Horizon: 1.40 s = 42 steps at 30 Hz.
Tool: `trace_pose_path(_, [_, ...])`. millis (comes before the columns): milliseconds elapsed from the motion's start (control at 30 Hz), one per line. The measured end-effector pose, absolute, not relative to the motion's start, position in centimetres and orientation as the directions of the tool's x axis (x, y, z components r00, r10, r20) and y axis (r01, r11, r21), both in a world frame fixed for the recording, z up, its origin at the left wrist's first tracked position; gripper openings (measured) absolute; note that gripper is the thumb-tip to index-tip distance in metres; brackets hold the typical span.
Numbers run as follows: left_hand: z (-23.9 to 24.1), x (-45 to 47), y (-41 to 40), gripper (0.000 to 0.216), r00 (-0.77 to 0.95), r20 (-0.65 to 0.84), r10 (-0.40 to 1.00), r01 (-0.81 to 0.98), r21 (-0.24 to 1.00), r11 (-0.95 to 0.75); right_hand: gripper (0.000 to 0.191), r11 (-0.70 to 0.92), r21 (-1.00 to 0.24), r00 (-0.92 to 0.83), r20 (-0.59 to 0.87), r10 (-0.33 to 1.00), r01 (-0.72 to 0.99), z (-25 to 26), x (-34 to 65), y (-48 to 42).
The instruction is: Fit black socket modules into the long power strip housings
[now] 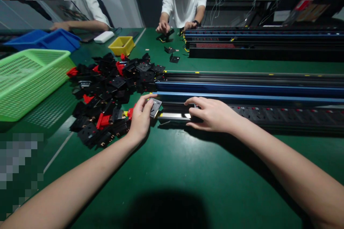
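Observation:
My left hand (pixel 141 116) pinches a small black socket module (pixel 155 108) between thumb and fingers, just off the left end of a long metal rail. My right hand (pixel 211 114) curls over that rail (pixel 174 116), fingers on the far side and thumb on the near side. A dark piece shows between its fingers, mostly hidden. To the right of this hand, a row of black socket modules (pixel 274 113) with small red marks sits in the rail. Bare channel shows left of it. Loose black and red modules (pixel 115 82) lie piled beside my left hand.
More long blue and black rails (pixel 242 87) lie behind. A green basket (pixel 34 78), blue bins (pixel 45 39) and a yellow tray (pixel 122 45) stand at left. Across the green table (pixel 172 175), a person in white (pixel 184 0) handles small parts; another person (pixel 88 7) sits at left.

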<state>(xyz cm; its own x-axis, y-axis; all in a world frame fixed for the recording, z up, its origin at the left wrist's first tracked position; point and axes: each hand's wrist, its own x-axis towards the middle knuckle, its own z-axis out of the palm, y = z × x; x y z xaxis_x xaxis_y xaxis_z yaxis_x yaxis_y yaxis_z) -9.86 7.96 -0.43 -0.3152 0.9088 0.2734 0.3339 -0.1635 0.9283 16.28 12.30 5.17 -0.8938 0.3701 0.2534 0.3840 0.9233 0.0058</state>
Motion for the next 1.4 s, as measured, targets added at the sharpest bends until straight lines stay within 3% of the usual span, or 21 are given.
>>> trace_pose_path(933, [-0.53, -9.89, 8.15, 0.025, -0.259, 0.184, 0.948, 0.290, 0.951, -0.106, 0.029, 0.921, 0.054, -0.899, 0.248, 0.361, 0.385, 5.21, 16.35, 12.31])
trace_pose_path(1400, [-0.31, -9.87, 7.40, 0.027, -0.229, 0.242, 0.943, 0.472, 0.875, -0.110, 0.028, 0.924, 0.044, -0.899, 0.252, 0.358, 0.380, 5.31, 16.29, 12.28])
